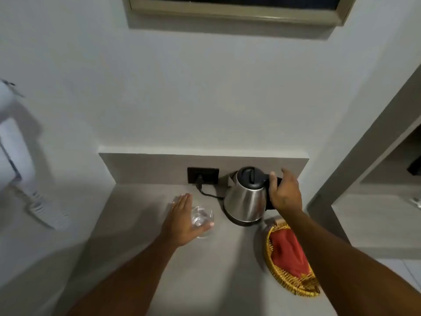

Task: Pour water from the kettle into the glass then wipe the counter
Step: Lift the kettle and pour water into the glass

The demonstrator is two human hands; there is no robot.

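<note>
A steel kettle (245, 201) with a black lid stands on its base at the back of the grey counter (141, 229). My right hand (284, 192) is at its black handle, fingers curled around it, thumb lifted. A small clear glass (202, 221) stands upright to the left of the kettle. My left hand (182, 222) is against the glass's left side, fingers straight, thumb across its near rim. A red cloth (288, 252) lies in a woven yellow basket (282, 281) at the right.
The kettle's black cord runs to a dark wall socket (202, 175) behind the glass. A low backsplash (159, 165) closes the counter's rear. The counter's right edge drops off beside the basket. A white appliance (13, 156) hangs on the left wall.
</note>
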